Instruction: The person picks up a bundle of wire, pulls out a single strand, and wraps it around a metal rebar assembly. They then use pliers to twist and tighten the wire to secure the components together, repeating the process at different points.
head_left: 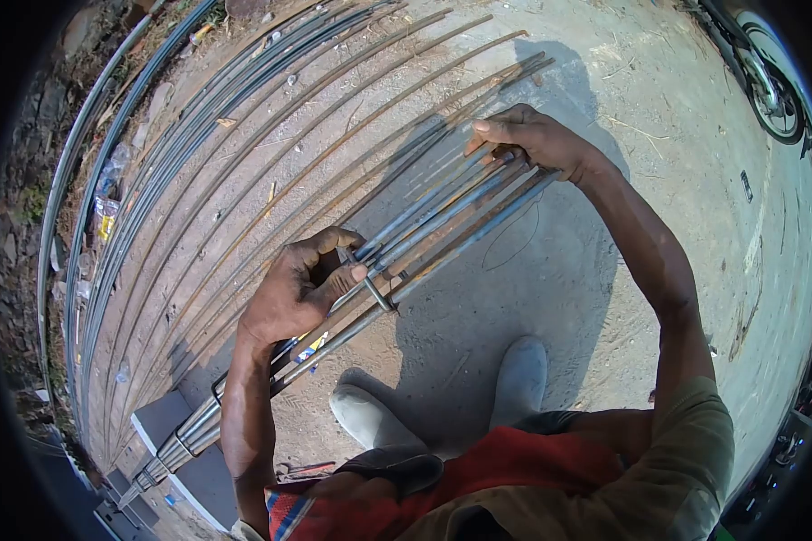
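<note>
A long bundle of steel reinforcing bars (456,221) runs diagonally in front of me, from lower left to upper right. My right hand (532,144) is closed around the upper ends of the bars. My left hand (298,284) is closed further down, thumb and fingers on a bent steel stirrup (378,294) that goes around the bars. Part of the stirrup is hidden by the fingers. More stirrups encircle the bundle lower down, one of them a ring (182,444) near the far end.
Many loose rods (271,135) lie side by side on the ground to the left. A dark grey block (209,482) is under the bundle's lower end. My boots (521,379) stand below the bars. A motorcycle wheel (774,86) is at upper right. Plastic litter (108,194) lies far left.
</note>
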`<action>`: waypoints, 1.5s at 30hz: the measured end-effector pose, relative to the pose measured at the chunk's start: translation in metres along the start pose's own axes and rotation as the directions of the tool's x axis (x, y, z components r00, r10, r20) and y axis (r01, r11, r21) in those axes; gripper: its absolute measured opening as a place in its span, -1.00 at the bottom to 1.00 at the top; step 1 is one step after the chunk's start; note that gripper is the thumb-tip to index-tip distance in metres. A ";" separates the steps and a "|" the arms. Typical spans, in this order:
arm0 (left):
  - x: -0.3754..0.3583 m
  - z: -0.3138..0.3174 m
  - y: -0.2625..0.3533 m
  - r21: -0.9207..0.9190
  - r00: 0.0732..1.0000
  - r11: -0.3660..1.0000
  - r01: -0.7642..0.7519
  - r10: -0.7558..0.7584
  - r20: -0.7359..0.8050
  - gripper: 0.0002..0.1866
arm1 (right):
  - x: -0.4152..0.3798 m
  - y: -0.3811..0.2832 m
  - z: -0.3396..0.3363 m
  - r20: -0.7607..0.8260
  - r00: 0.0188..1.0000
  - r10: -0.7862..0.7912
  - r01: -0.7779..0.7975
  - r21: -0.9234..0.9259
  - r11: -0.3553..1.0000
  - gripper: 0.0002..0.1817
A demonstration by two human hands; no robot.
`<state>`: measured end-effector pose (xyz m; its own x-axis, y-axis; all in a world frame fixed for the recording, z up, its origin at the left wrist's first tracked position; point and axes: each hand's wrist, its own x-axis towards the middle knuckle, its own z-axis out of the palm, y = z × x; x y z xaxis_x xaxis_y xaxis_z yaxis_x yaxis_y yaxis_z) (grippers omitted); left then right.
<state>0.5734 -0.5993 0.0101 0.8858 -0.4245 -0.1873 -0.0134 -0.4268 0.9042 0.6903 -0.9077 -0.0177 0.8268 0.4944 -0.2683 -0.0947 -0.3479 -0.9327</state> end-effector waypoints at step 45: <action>0.022 -0.019 -0.008 -0.019 0.974 0.998 0.064 -0.059 0.217 -0.74 | -0.007 -0.040 -0.007 -0.338 0.925 -0.172 -0.029 -0.516 0.856 -0.51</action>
<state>0.6016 -0.5896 0.0065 0.7636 -0.5615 -0.3188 0.0524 -0.4383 0.8973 0.6919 -0.9026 0.0231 0.9686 0.2486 -0.0063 0.1813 -0.7233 -0.6663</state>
